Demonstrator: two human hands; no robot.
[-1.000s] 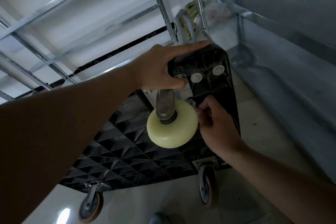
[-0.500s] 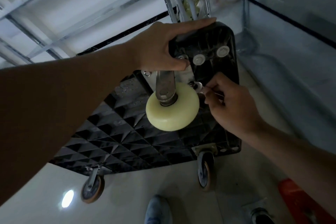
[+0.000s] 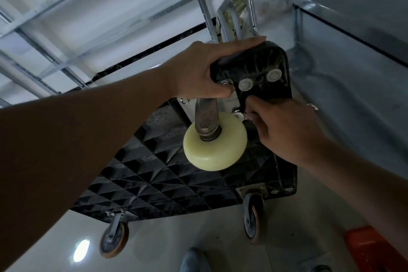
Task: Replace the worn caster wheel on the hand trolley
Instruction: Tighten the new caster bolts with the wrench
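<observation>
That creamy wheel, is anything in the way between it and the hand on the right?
Nothing visible blocks it. The right hand sits right beside the cream caster wheel, its fingertips pinching a small metal fastener at the mounting plate just above the wheel. The left hand grips the trolley base above, clear of that gap.

Trolley deck (image 3: 154, 183): stood tipped before you.
Caster wheel (image 3: 215, 142): between your left hand (image 3: 198, 73) and right hand (image 3: 282, 130).

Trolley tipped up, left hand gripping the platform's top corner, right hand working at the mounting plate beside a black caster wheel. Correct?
Not quite: the head view shows that caster wheel is pale cream, not black. The left hand grips the platform corner; the right hand works at the mounting plate.
</observation>
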